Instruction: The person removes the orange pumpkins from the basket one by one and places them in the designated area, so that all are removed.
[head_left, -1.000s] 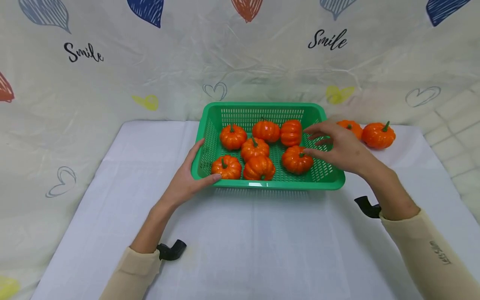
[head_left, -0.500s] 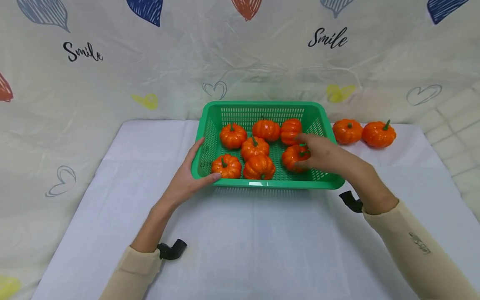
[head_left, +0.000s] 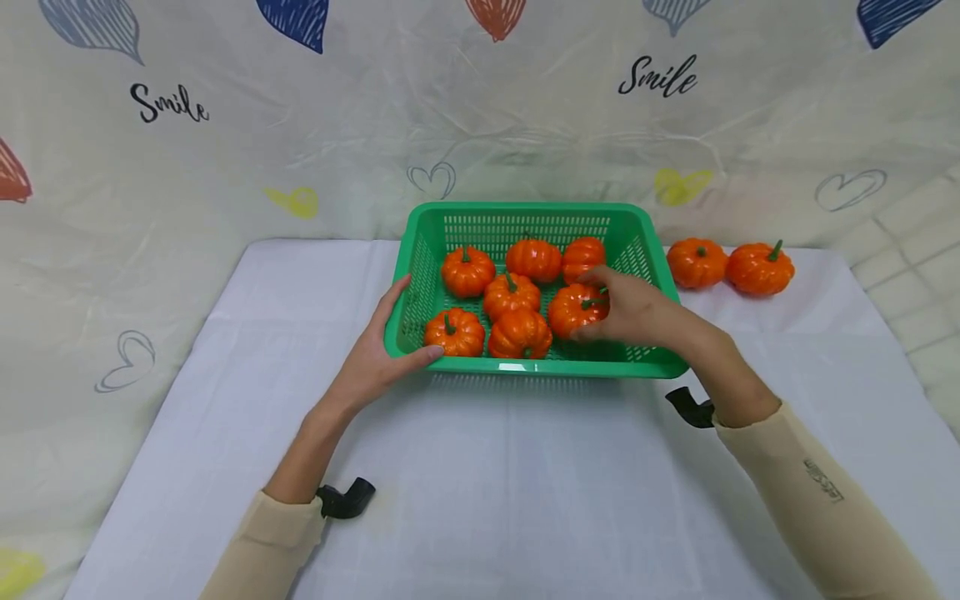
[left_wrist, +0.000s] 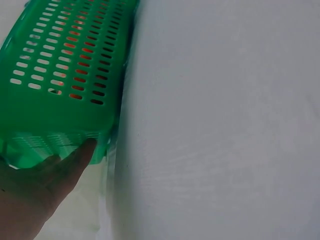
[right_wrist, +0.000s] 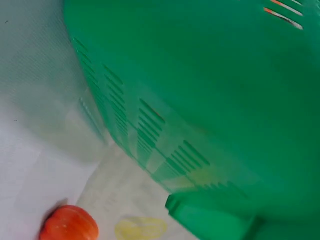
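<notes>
A green perforated plastic basket [head_left: 600,368] stands at the back middle of the table, holding several glossy orange mini pumpkins. At its front left corner my left hand [head_left: 369,360] grips the rim, thumb over the front edge and fingers along the outer side wall. In the left wrist view, the fingers [left_wrist: 75,162] lie against the green wall. Over the basket's right part, my right hand [head_left: 637,310] holds a pumpkin [head_left: 572,312] with its stem pointing right, thumb in front and fingers behind. Another pumpkin [head_left: 581,255] lies just behind these fingers. The right wrist view shows no hand, only basket wall.
Two more pumpkins, one [head_left: 697,263] beside the basket and another [head_left: 761,269] farther right, sit on the white-clothed table [head_left: 510,483]. A patterned curtain [head_left: 525,100] hangs right behind the basket. Black wrist mounts [head_left: 347,500] stick out at both sleeves.
My right hand has come down and left into the basket and closed around the front right pumpkin, which has shifted slightly left. My left hand has stayed on the basket.
</notes>
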